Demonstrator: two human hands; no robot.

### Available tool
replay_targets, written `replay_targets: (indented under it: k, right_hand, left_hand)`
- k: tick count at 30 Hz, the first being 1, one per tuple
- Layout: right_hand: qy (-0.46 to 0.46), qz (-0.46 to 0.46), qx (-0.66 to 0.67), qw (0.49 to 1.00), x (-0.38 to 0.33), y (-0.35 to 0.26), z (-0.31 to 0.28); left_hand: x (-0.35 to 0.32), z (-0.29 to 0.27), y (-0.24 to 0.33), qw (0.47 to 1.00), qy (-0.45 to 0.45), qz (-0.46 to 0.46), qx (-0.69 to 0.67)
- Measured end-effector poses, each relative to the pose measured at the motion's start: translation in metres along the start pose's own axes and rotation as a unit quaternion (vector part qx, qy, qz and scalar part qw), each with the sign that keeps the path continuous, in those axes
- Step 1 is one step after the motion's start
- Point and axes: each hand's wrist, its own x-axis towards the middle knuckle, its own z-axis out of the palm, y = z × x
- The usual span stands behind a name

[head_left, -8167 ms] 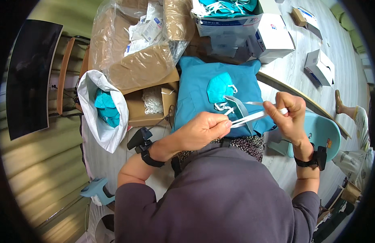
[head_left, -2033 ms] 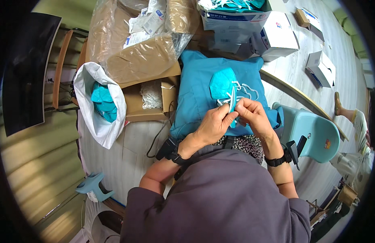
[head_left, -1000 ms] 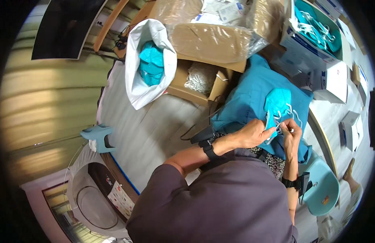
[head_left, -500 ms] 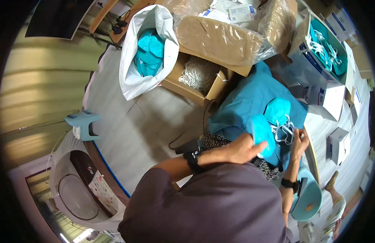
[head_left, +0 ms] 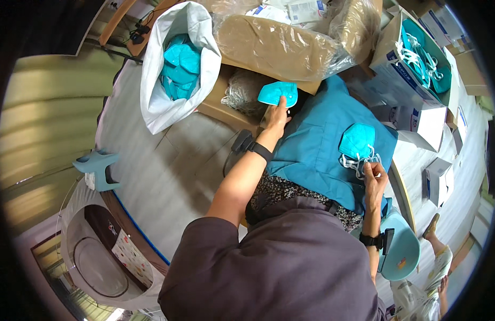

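A folded teal face mask is pinched in my left hand, which reaches out over the open carton of white elastic cord. On the blue-teal cloth across my lap lies another teal face mask, with white ear loops at its lower end. My right hand is closed at these loops, its thumb and fingers pressed together on them. To the left of the carton, a white sack holds many teal masks.
A large plastic-lined carton with white packets stands ahead. At the right is a box of looped teal masks, with small white boxes on the floor. A teal stool stands beside me; another person's leg shows at lower right.
My left hand has carried its mask forward and left, from my lap to over the cord carton. My right hand has moved slightly left, to the loops of the lying mask.
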Motion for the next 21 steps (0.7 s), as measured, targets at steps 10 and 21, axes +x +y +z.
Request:
replay_targets:
  k: [10,21]
  right_hand:
    - [0.046,0.043,0.018,0.998,-0.007,-0.009,-0.005]
    - [0.074,0.045,0.022,0.996,-0.014,0.004,-0.015]
  left_hand:
    - [-0.017,-0.019,-0.002,0.998,-0.031,0.014,-0.05]
    - [-0.002,-0.124,0.136,0.959,0.012,0.236,-0.158]
